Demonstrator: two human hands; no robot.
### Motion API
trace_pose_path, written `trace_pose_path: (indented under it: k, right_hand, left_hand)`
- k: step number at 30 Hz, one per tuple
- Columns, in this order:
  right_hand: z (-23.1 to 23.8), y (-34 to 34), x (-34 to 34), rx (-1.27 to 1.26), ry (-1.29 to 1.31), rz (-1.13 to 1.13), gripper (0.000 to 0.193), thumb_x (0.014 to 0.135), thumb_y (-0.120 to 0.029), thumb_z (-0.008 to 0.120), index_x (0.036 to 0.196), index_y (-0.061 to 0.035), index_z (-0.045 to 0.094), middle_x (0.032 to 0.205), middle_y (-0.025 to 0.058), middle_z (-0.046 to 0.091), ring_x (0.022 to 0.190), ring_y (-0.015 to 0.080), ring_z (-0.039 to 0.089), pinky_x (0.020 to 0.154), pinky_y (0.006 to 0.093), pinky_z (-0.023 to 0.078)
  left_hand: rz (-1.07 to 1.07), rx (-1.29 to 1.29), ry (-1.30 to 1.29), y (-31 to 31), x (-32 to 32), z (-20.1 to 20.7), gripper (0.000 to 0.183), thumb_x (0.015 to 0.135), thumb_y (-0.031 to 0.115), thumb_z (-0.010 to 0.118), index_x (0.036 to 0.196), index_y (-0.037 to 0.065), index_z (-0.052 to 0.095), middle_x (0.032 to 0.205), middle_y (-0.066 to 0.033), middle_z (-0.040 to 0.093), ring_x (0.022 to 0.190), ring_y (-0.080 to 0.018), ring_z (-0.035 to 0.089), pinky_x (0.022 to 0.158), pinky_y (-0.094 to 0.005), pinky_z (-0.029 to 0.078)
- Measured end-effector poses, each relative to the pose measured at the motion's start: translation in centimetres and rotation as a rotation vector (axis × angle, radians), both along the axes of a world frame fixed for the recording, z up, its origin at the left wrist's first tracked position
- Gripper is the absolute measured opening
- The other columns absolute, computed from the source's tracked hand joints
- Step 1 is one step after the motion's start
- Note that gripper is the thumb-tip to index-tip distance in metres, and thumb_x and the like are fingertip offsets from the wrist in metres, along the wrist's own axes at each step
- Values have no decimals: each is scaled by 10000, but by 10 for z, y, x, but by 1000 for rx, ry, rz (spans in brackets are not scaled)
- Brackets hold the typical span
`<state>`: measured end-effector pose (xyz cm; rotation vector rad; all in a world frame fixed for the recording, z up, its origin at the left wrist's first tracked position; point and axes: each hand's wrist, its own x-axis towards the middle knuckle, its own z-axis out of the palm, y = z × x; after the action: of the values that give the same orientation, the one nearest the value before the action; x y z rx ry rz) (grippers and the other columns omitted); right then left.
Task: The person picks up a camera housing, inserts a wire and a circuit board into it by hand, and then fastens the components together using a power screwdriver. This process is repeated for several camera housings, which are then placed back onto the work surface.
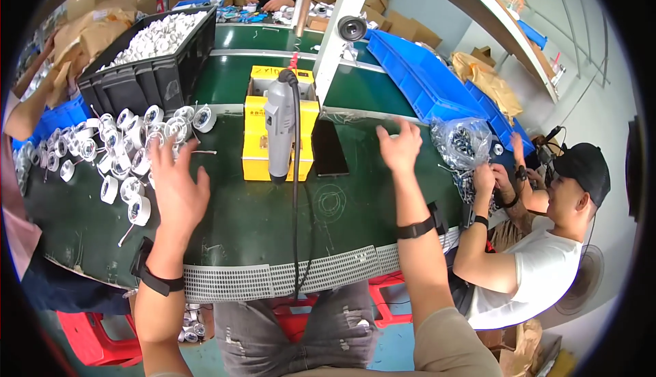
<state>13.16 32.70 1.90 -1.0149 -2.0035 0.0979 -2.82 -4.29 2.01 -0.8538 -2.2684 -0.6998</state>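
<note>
My left hand [179,189] hovers over the green work surface, fingers spread, holding nothing. Just beyond its fingertips lies a pile of white round housings [119,148] with thin wires. My right hand [401,148] is raised with its fingers apart and nothing in it. Between the hands, a grey corded power screwdriver [279,121] hangs upright in front of a yellow box [256,158]. A dark flat slab [331,148], perhaps a phone, lies right of that box.
A black crate [154,80] full of small white parts stands at the back left. Blue bins [417,80] and a plastic bag of small parts [462,143] are on the right. A co-worker [536,261] sits at my right; another person's arm [31,104] reaches in at left.
</note>
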Motion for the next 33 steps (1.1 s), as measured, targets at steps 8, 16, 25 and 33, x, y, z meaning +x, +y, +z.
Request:
trace_pose_path:
  k: [8, 16, 25, 33]
  right_hand:
    - [13, 5, 36, -385, 57, 279, 424, 725, -379, 785, 922, -25, 657, 893, 145, 693, 791, 306, 675, 729, 386, 536]
    - [34, -153, 2, 424, 293, 1188, 338, 637, -215, 849, 768, -79, 568, 696, 43, 554, 566, 202, 578, 498, 319, 454]
    - [9, -145, -8, -81, 200, 1446, 368, 792, -265, 731, 1043, -23, 613, 1044, 139, 582, 923, 313, 591, 804, 383, 484]
    - [8, -134, -5, -444, -14, 1508, 182, 809, -77, 709, 985, -40, 680, 934, 90, 663, 803, 231, 653, 715, 321, 516]
  left_hand:
    - [-455, 53, -472, 22, 23, 4, 110, 841, 90, 636, 888, -9, 650, 746, -112, 641, 672, -194, 634, 614, -305, 493]
    - [-1366, 590, -1780, 39, 61, 9, 602, 1002, 429, 408, 1408, -11, 347, 1261, -163, 533, 1143, -274, 564, 933, -442, 488]
    - [-1230, 437, -1853, 35, 46, -11, 536, 985, 286, 516, 1390, -28, 358, 1227, -121, 550, 1116, -226, 579, 940, -436, 510]
    - [-1103, 407, -2002, 31, 43, -6, 633, 847, 194, 714, 1347, -44, 407, 1213, -157, 559, 1090, -280, 592, 898, -495, 531]
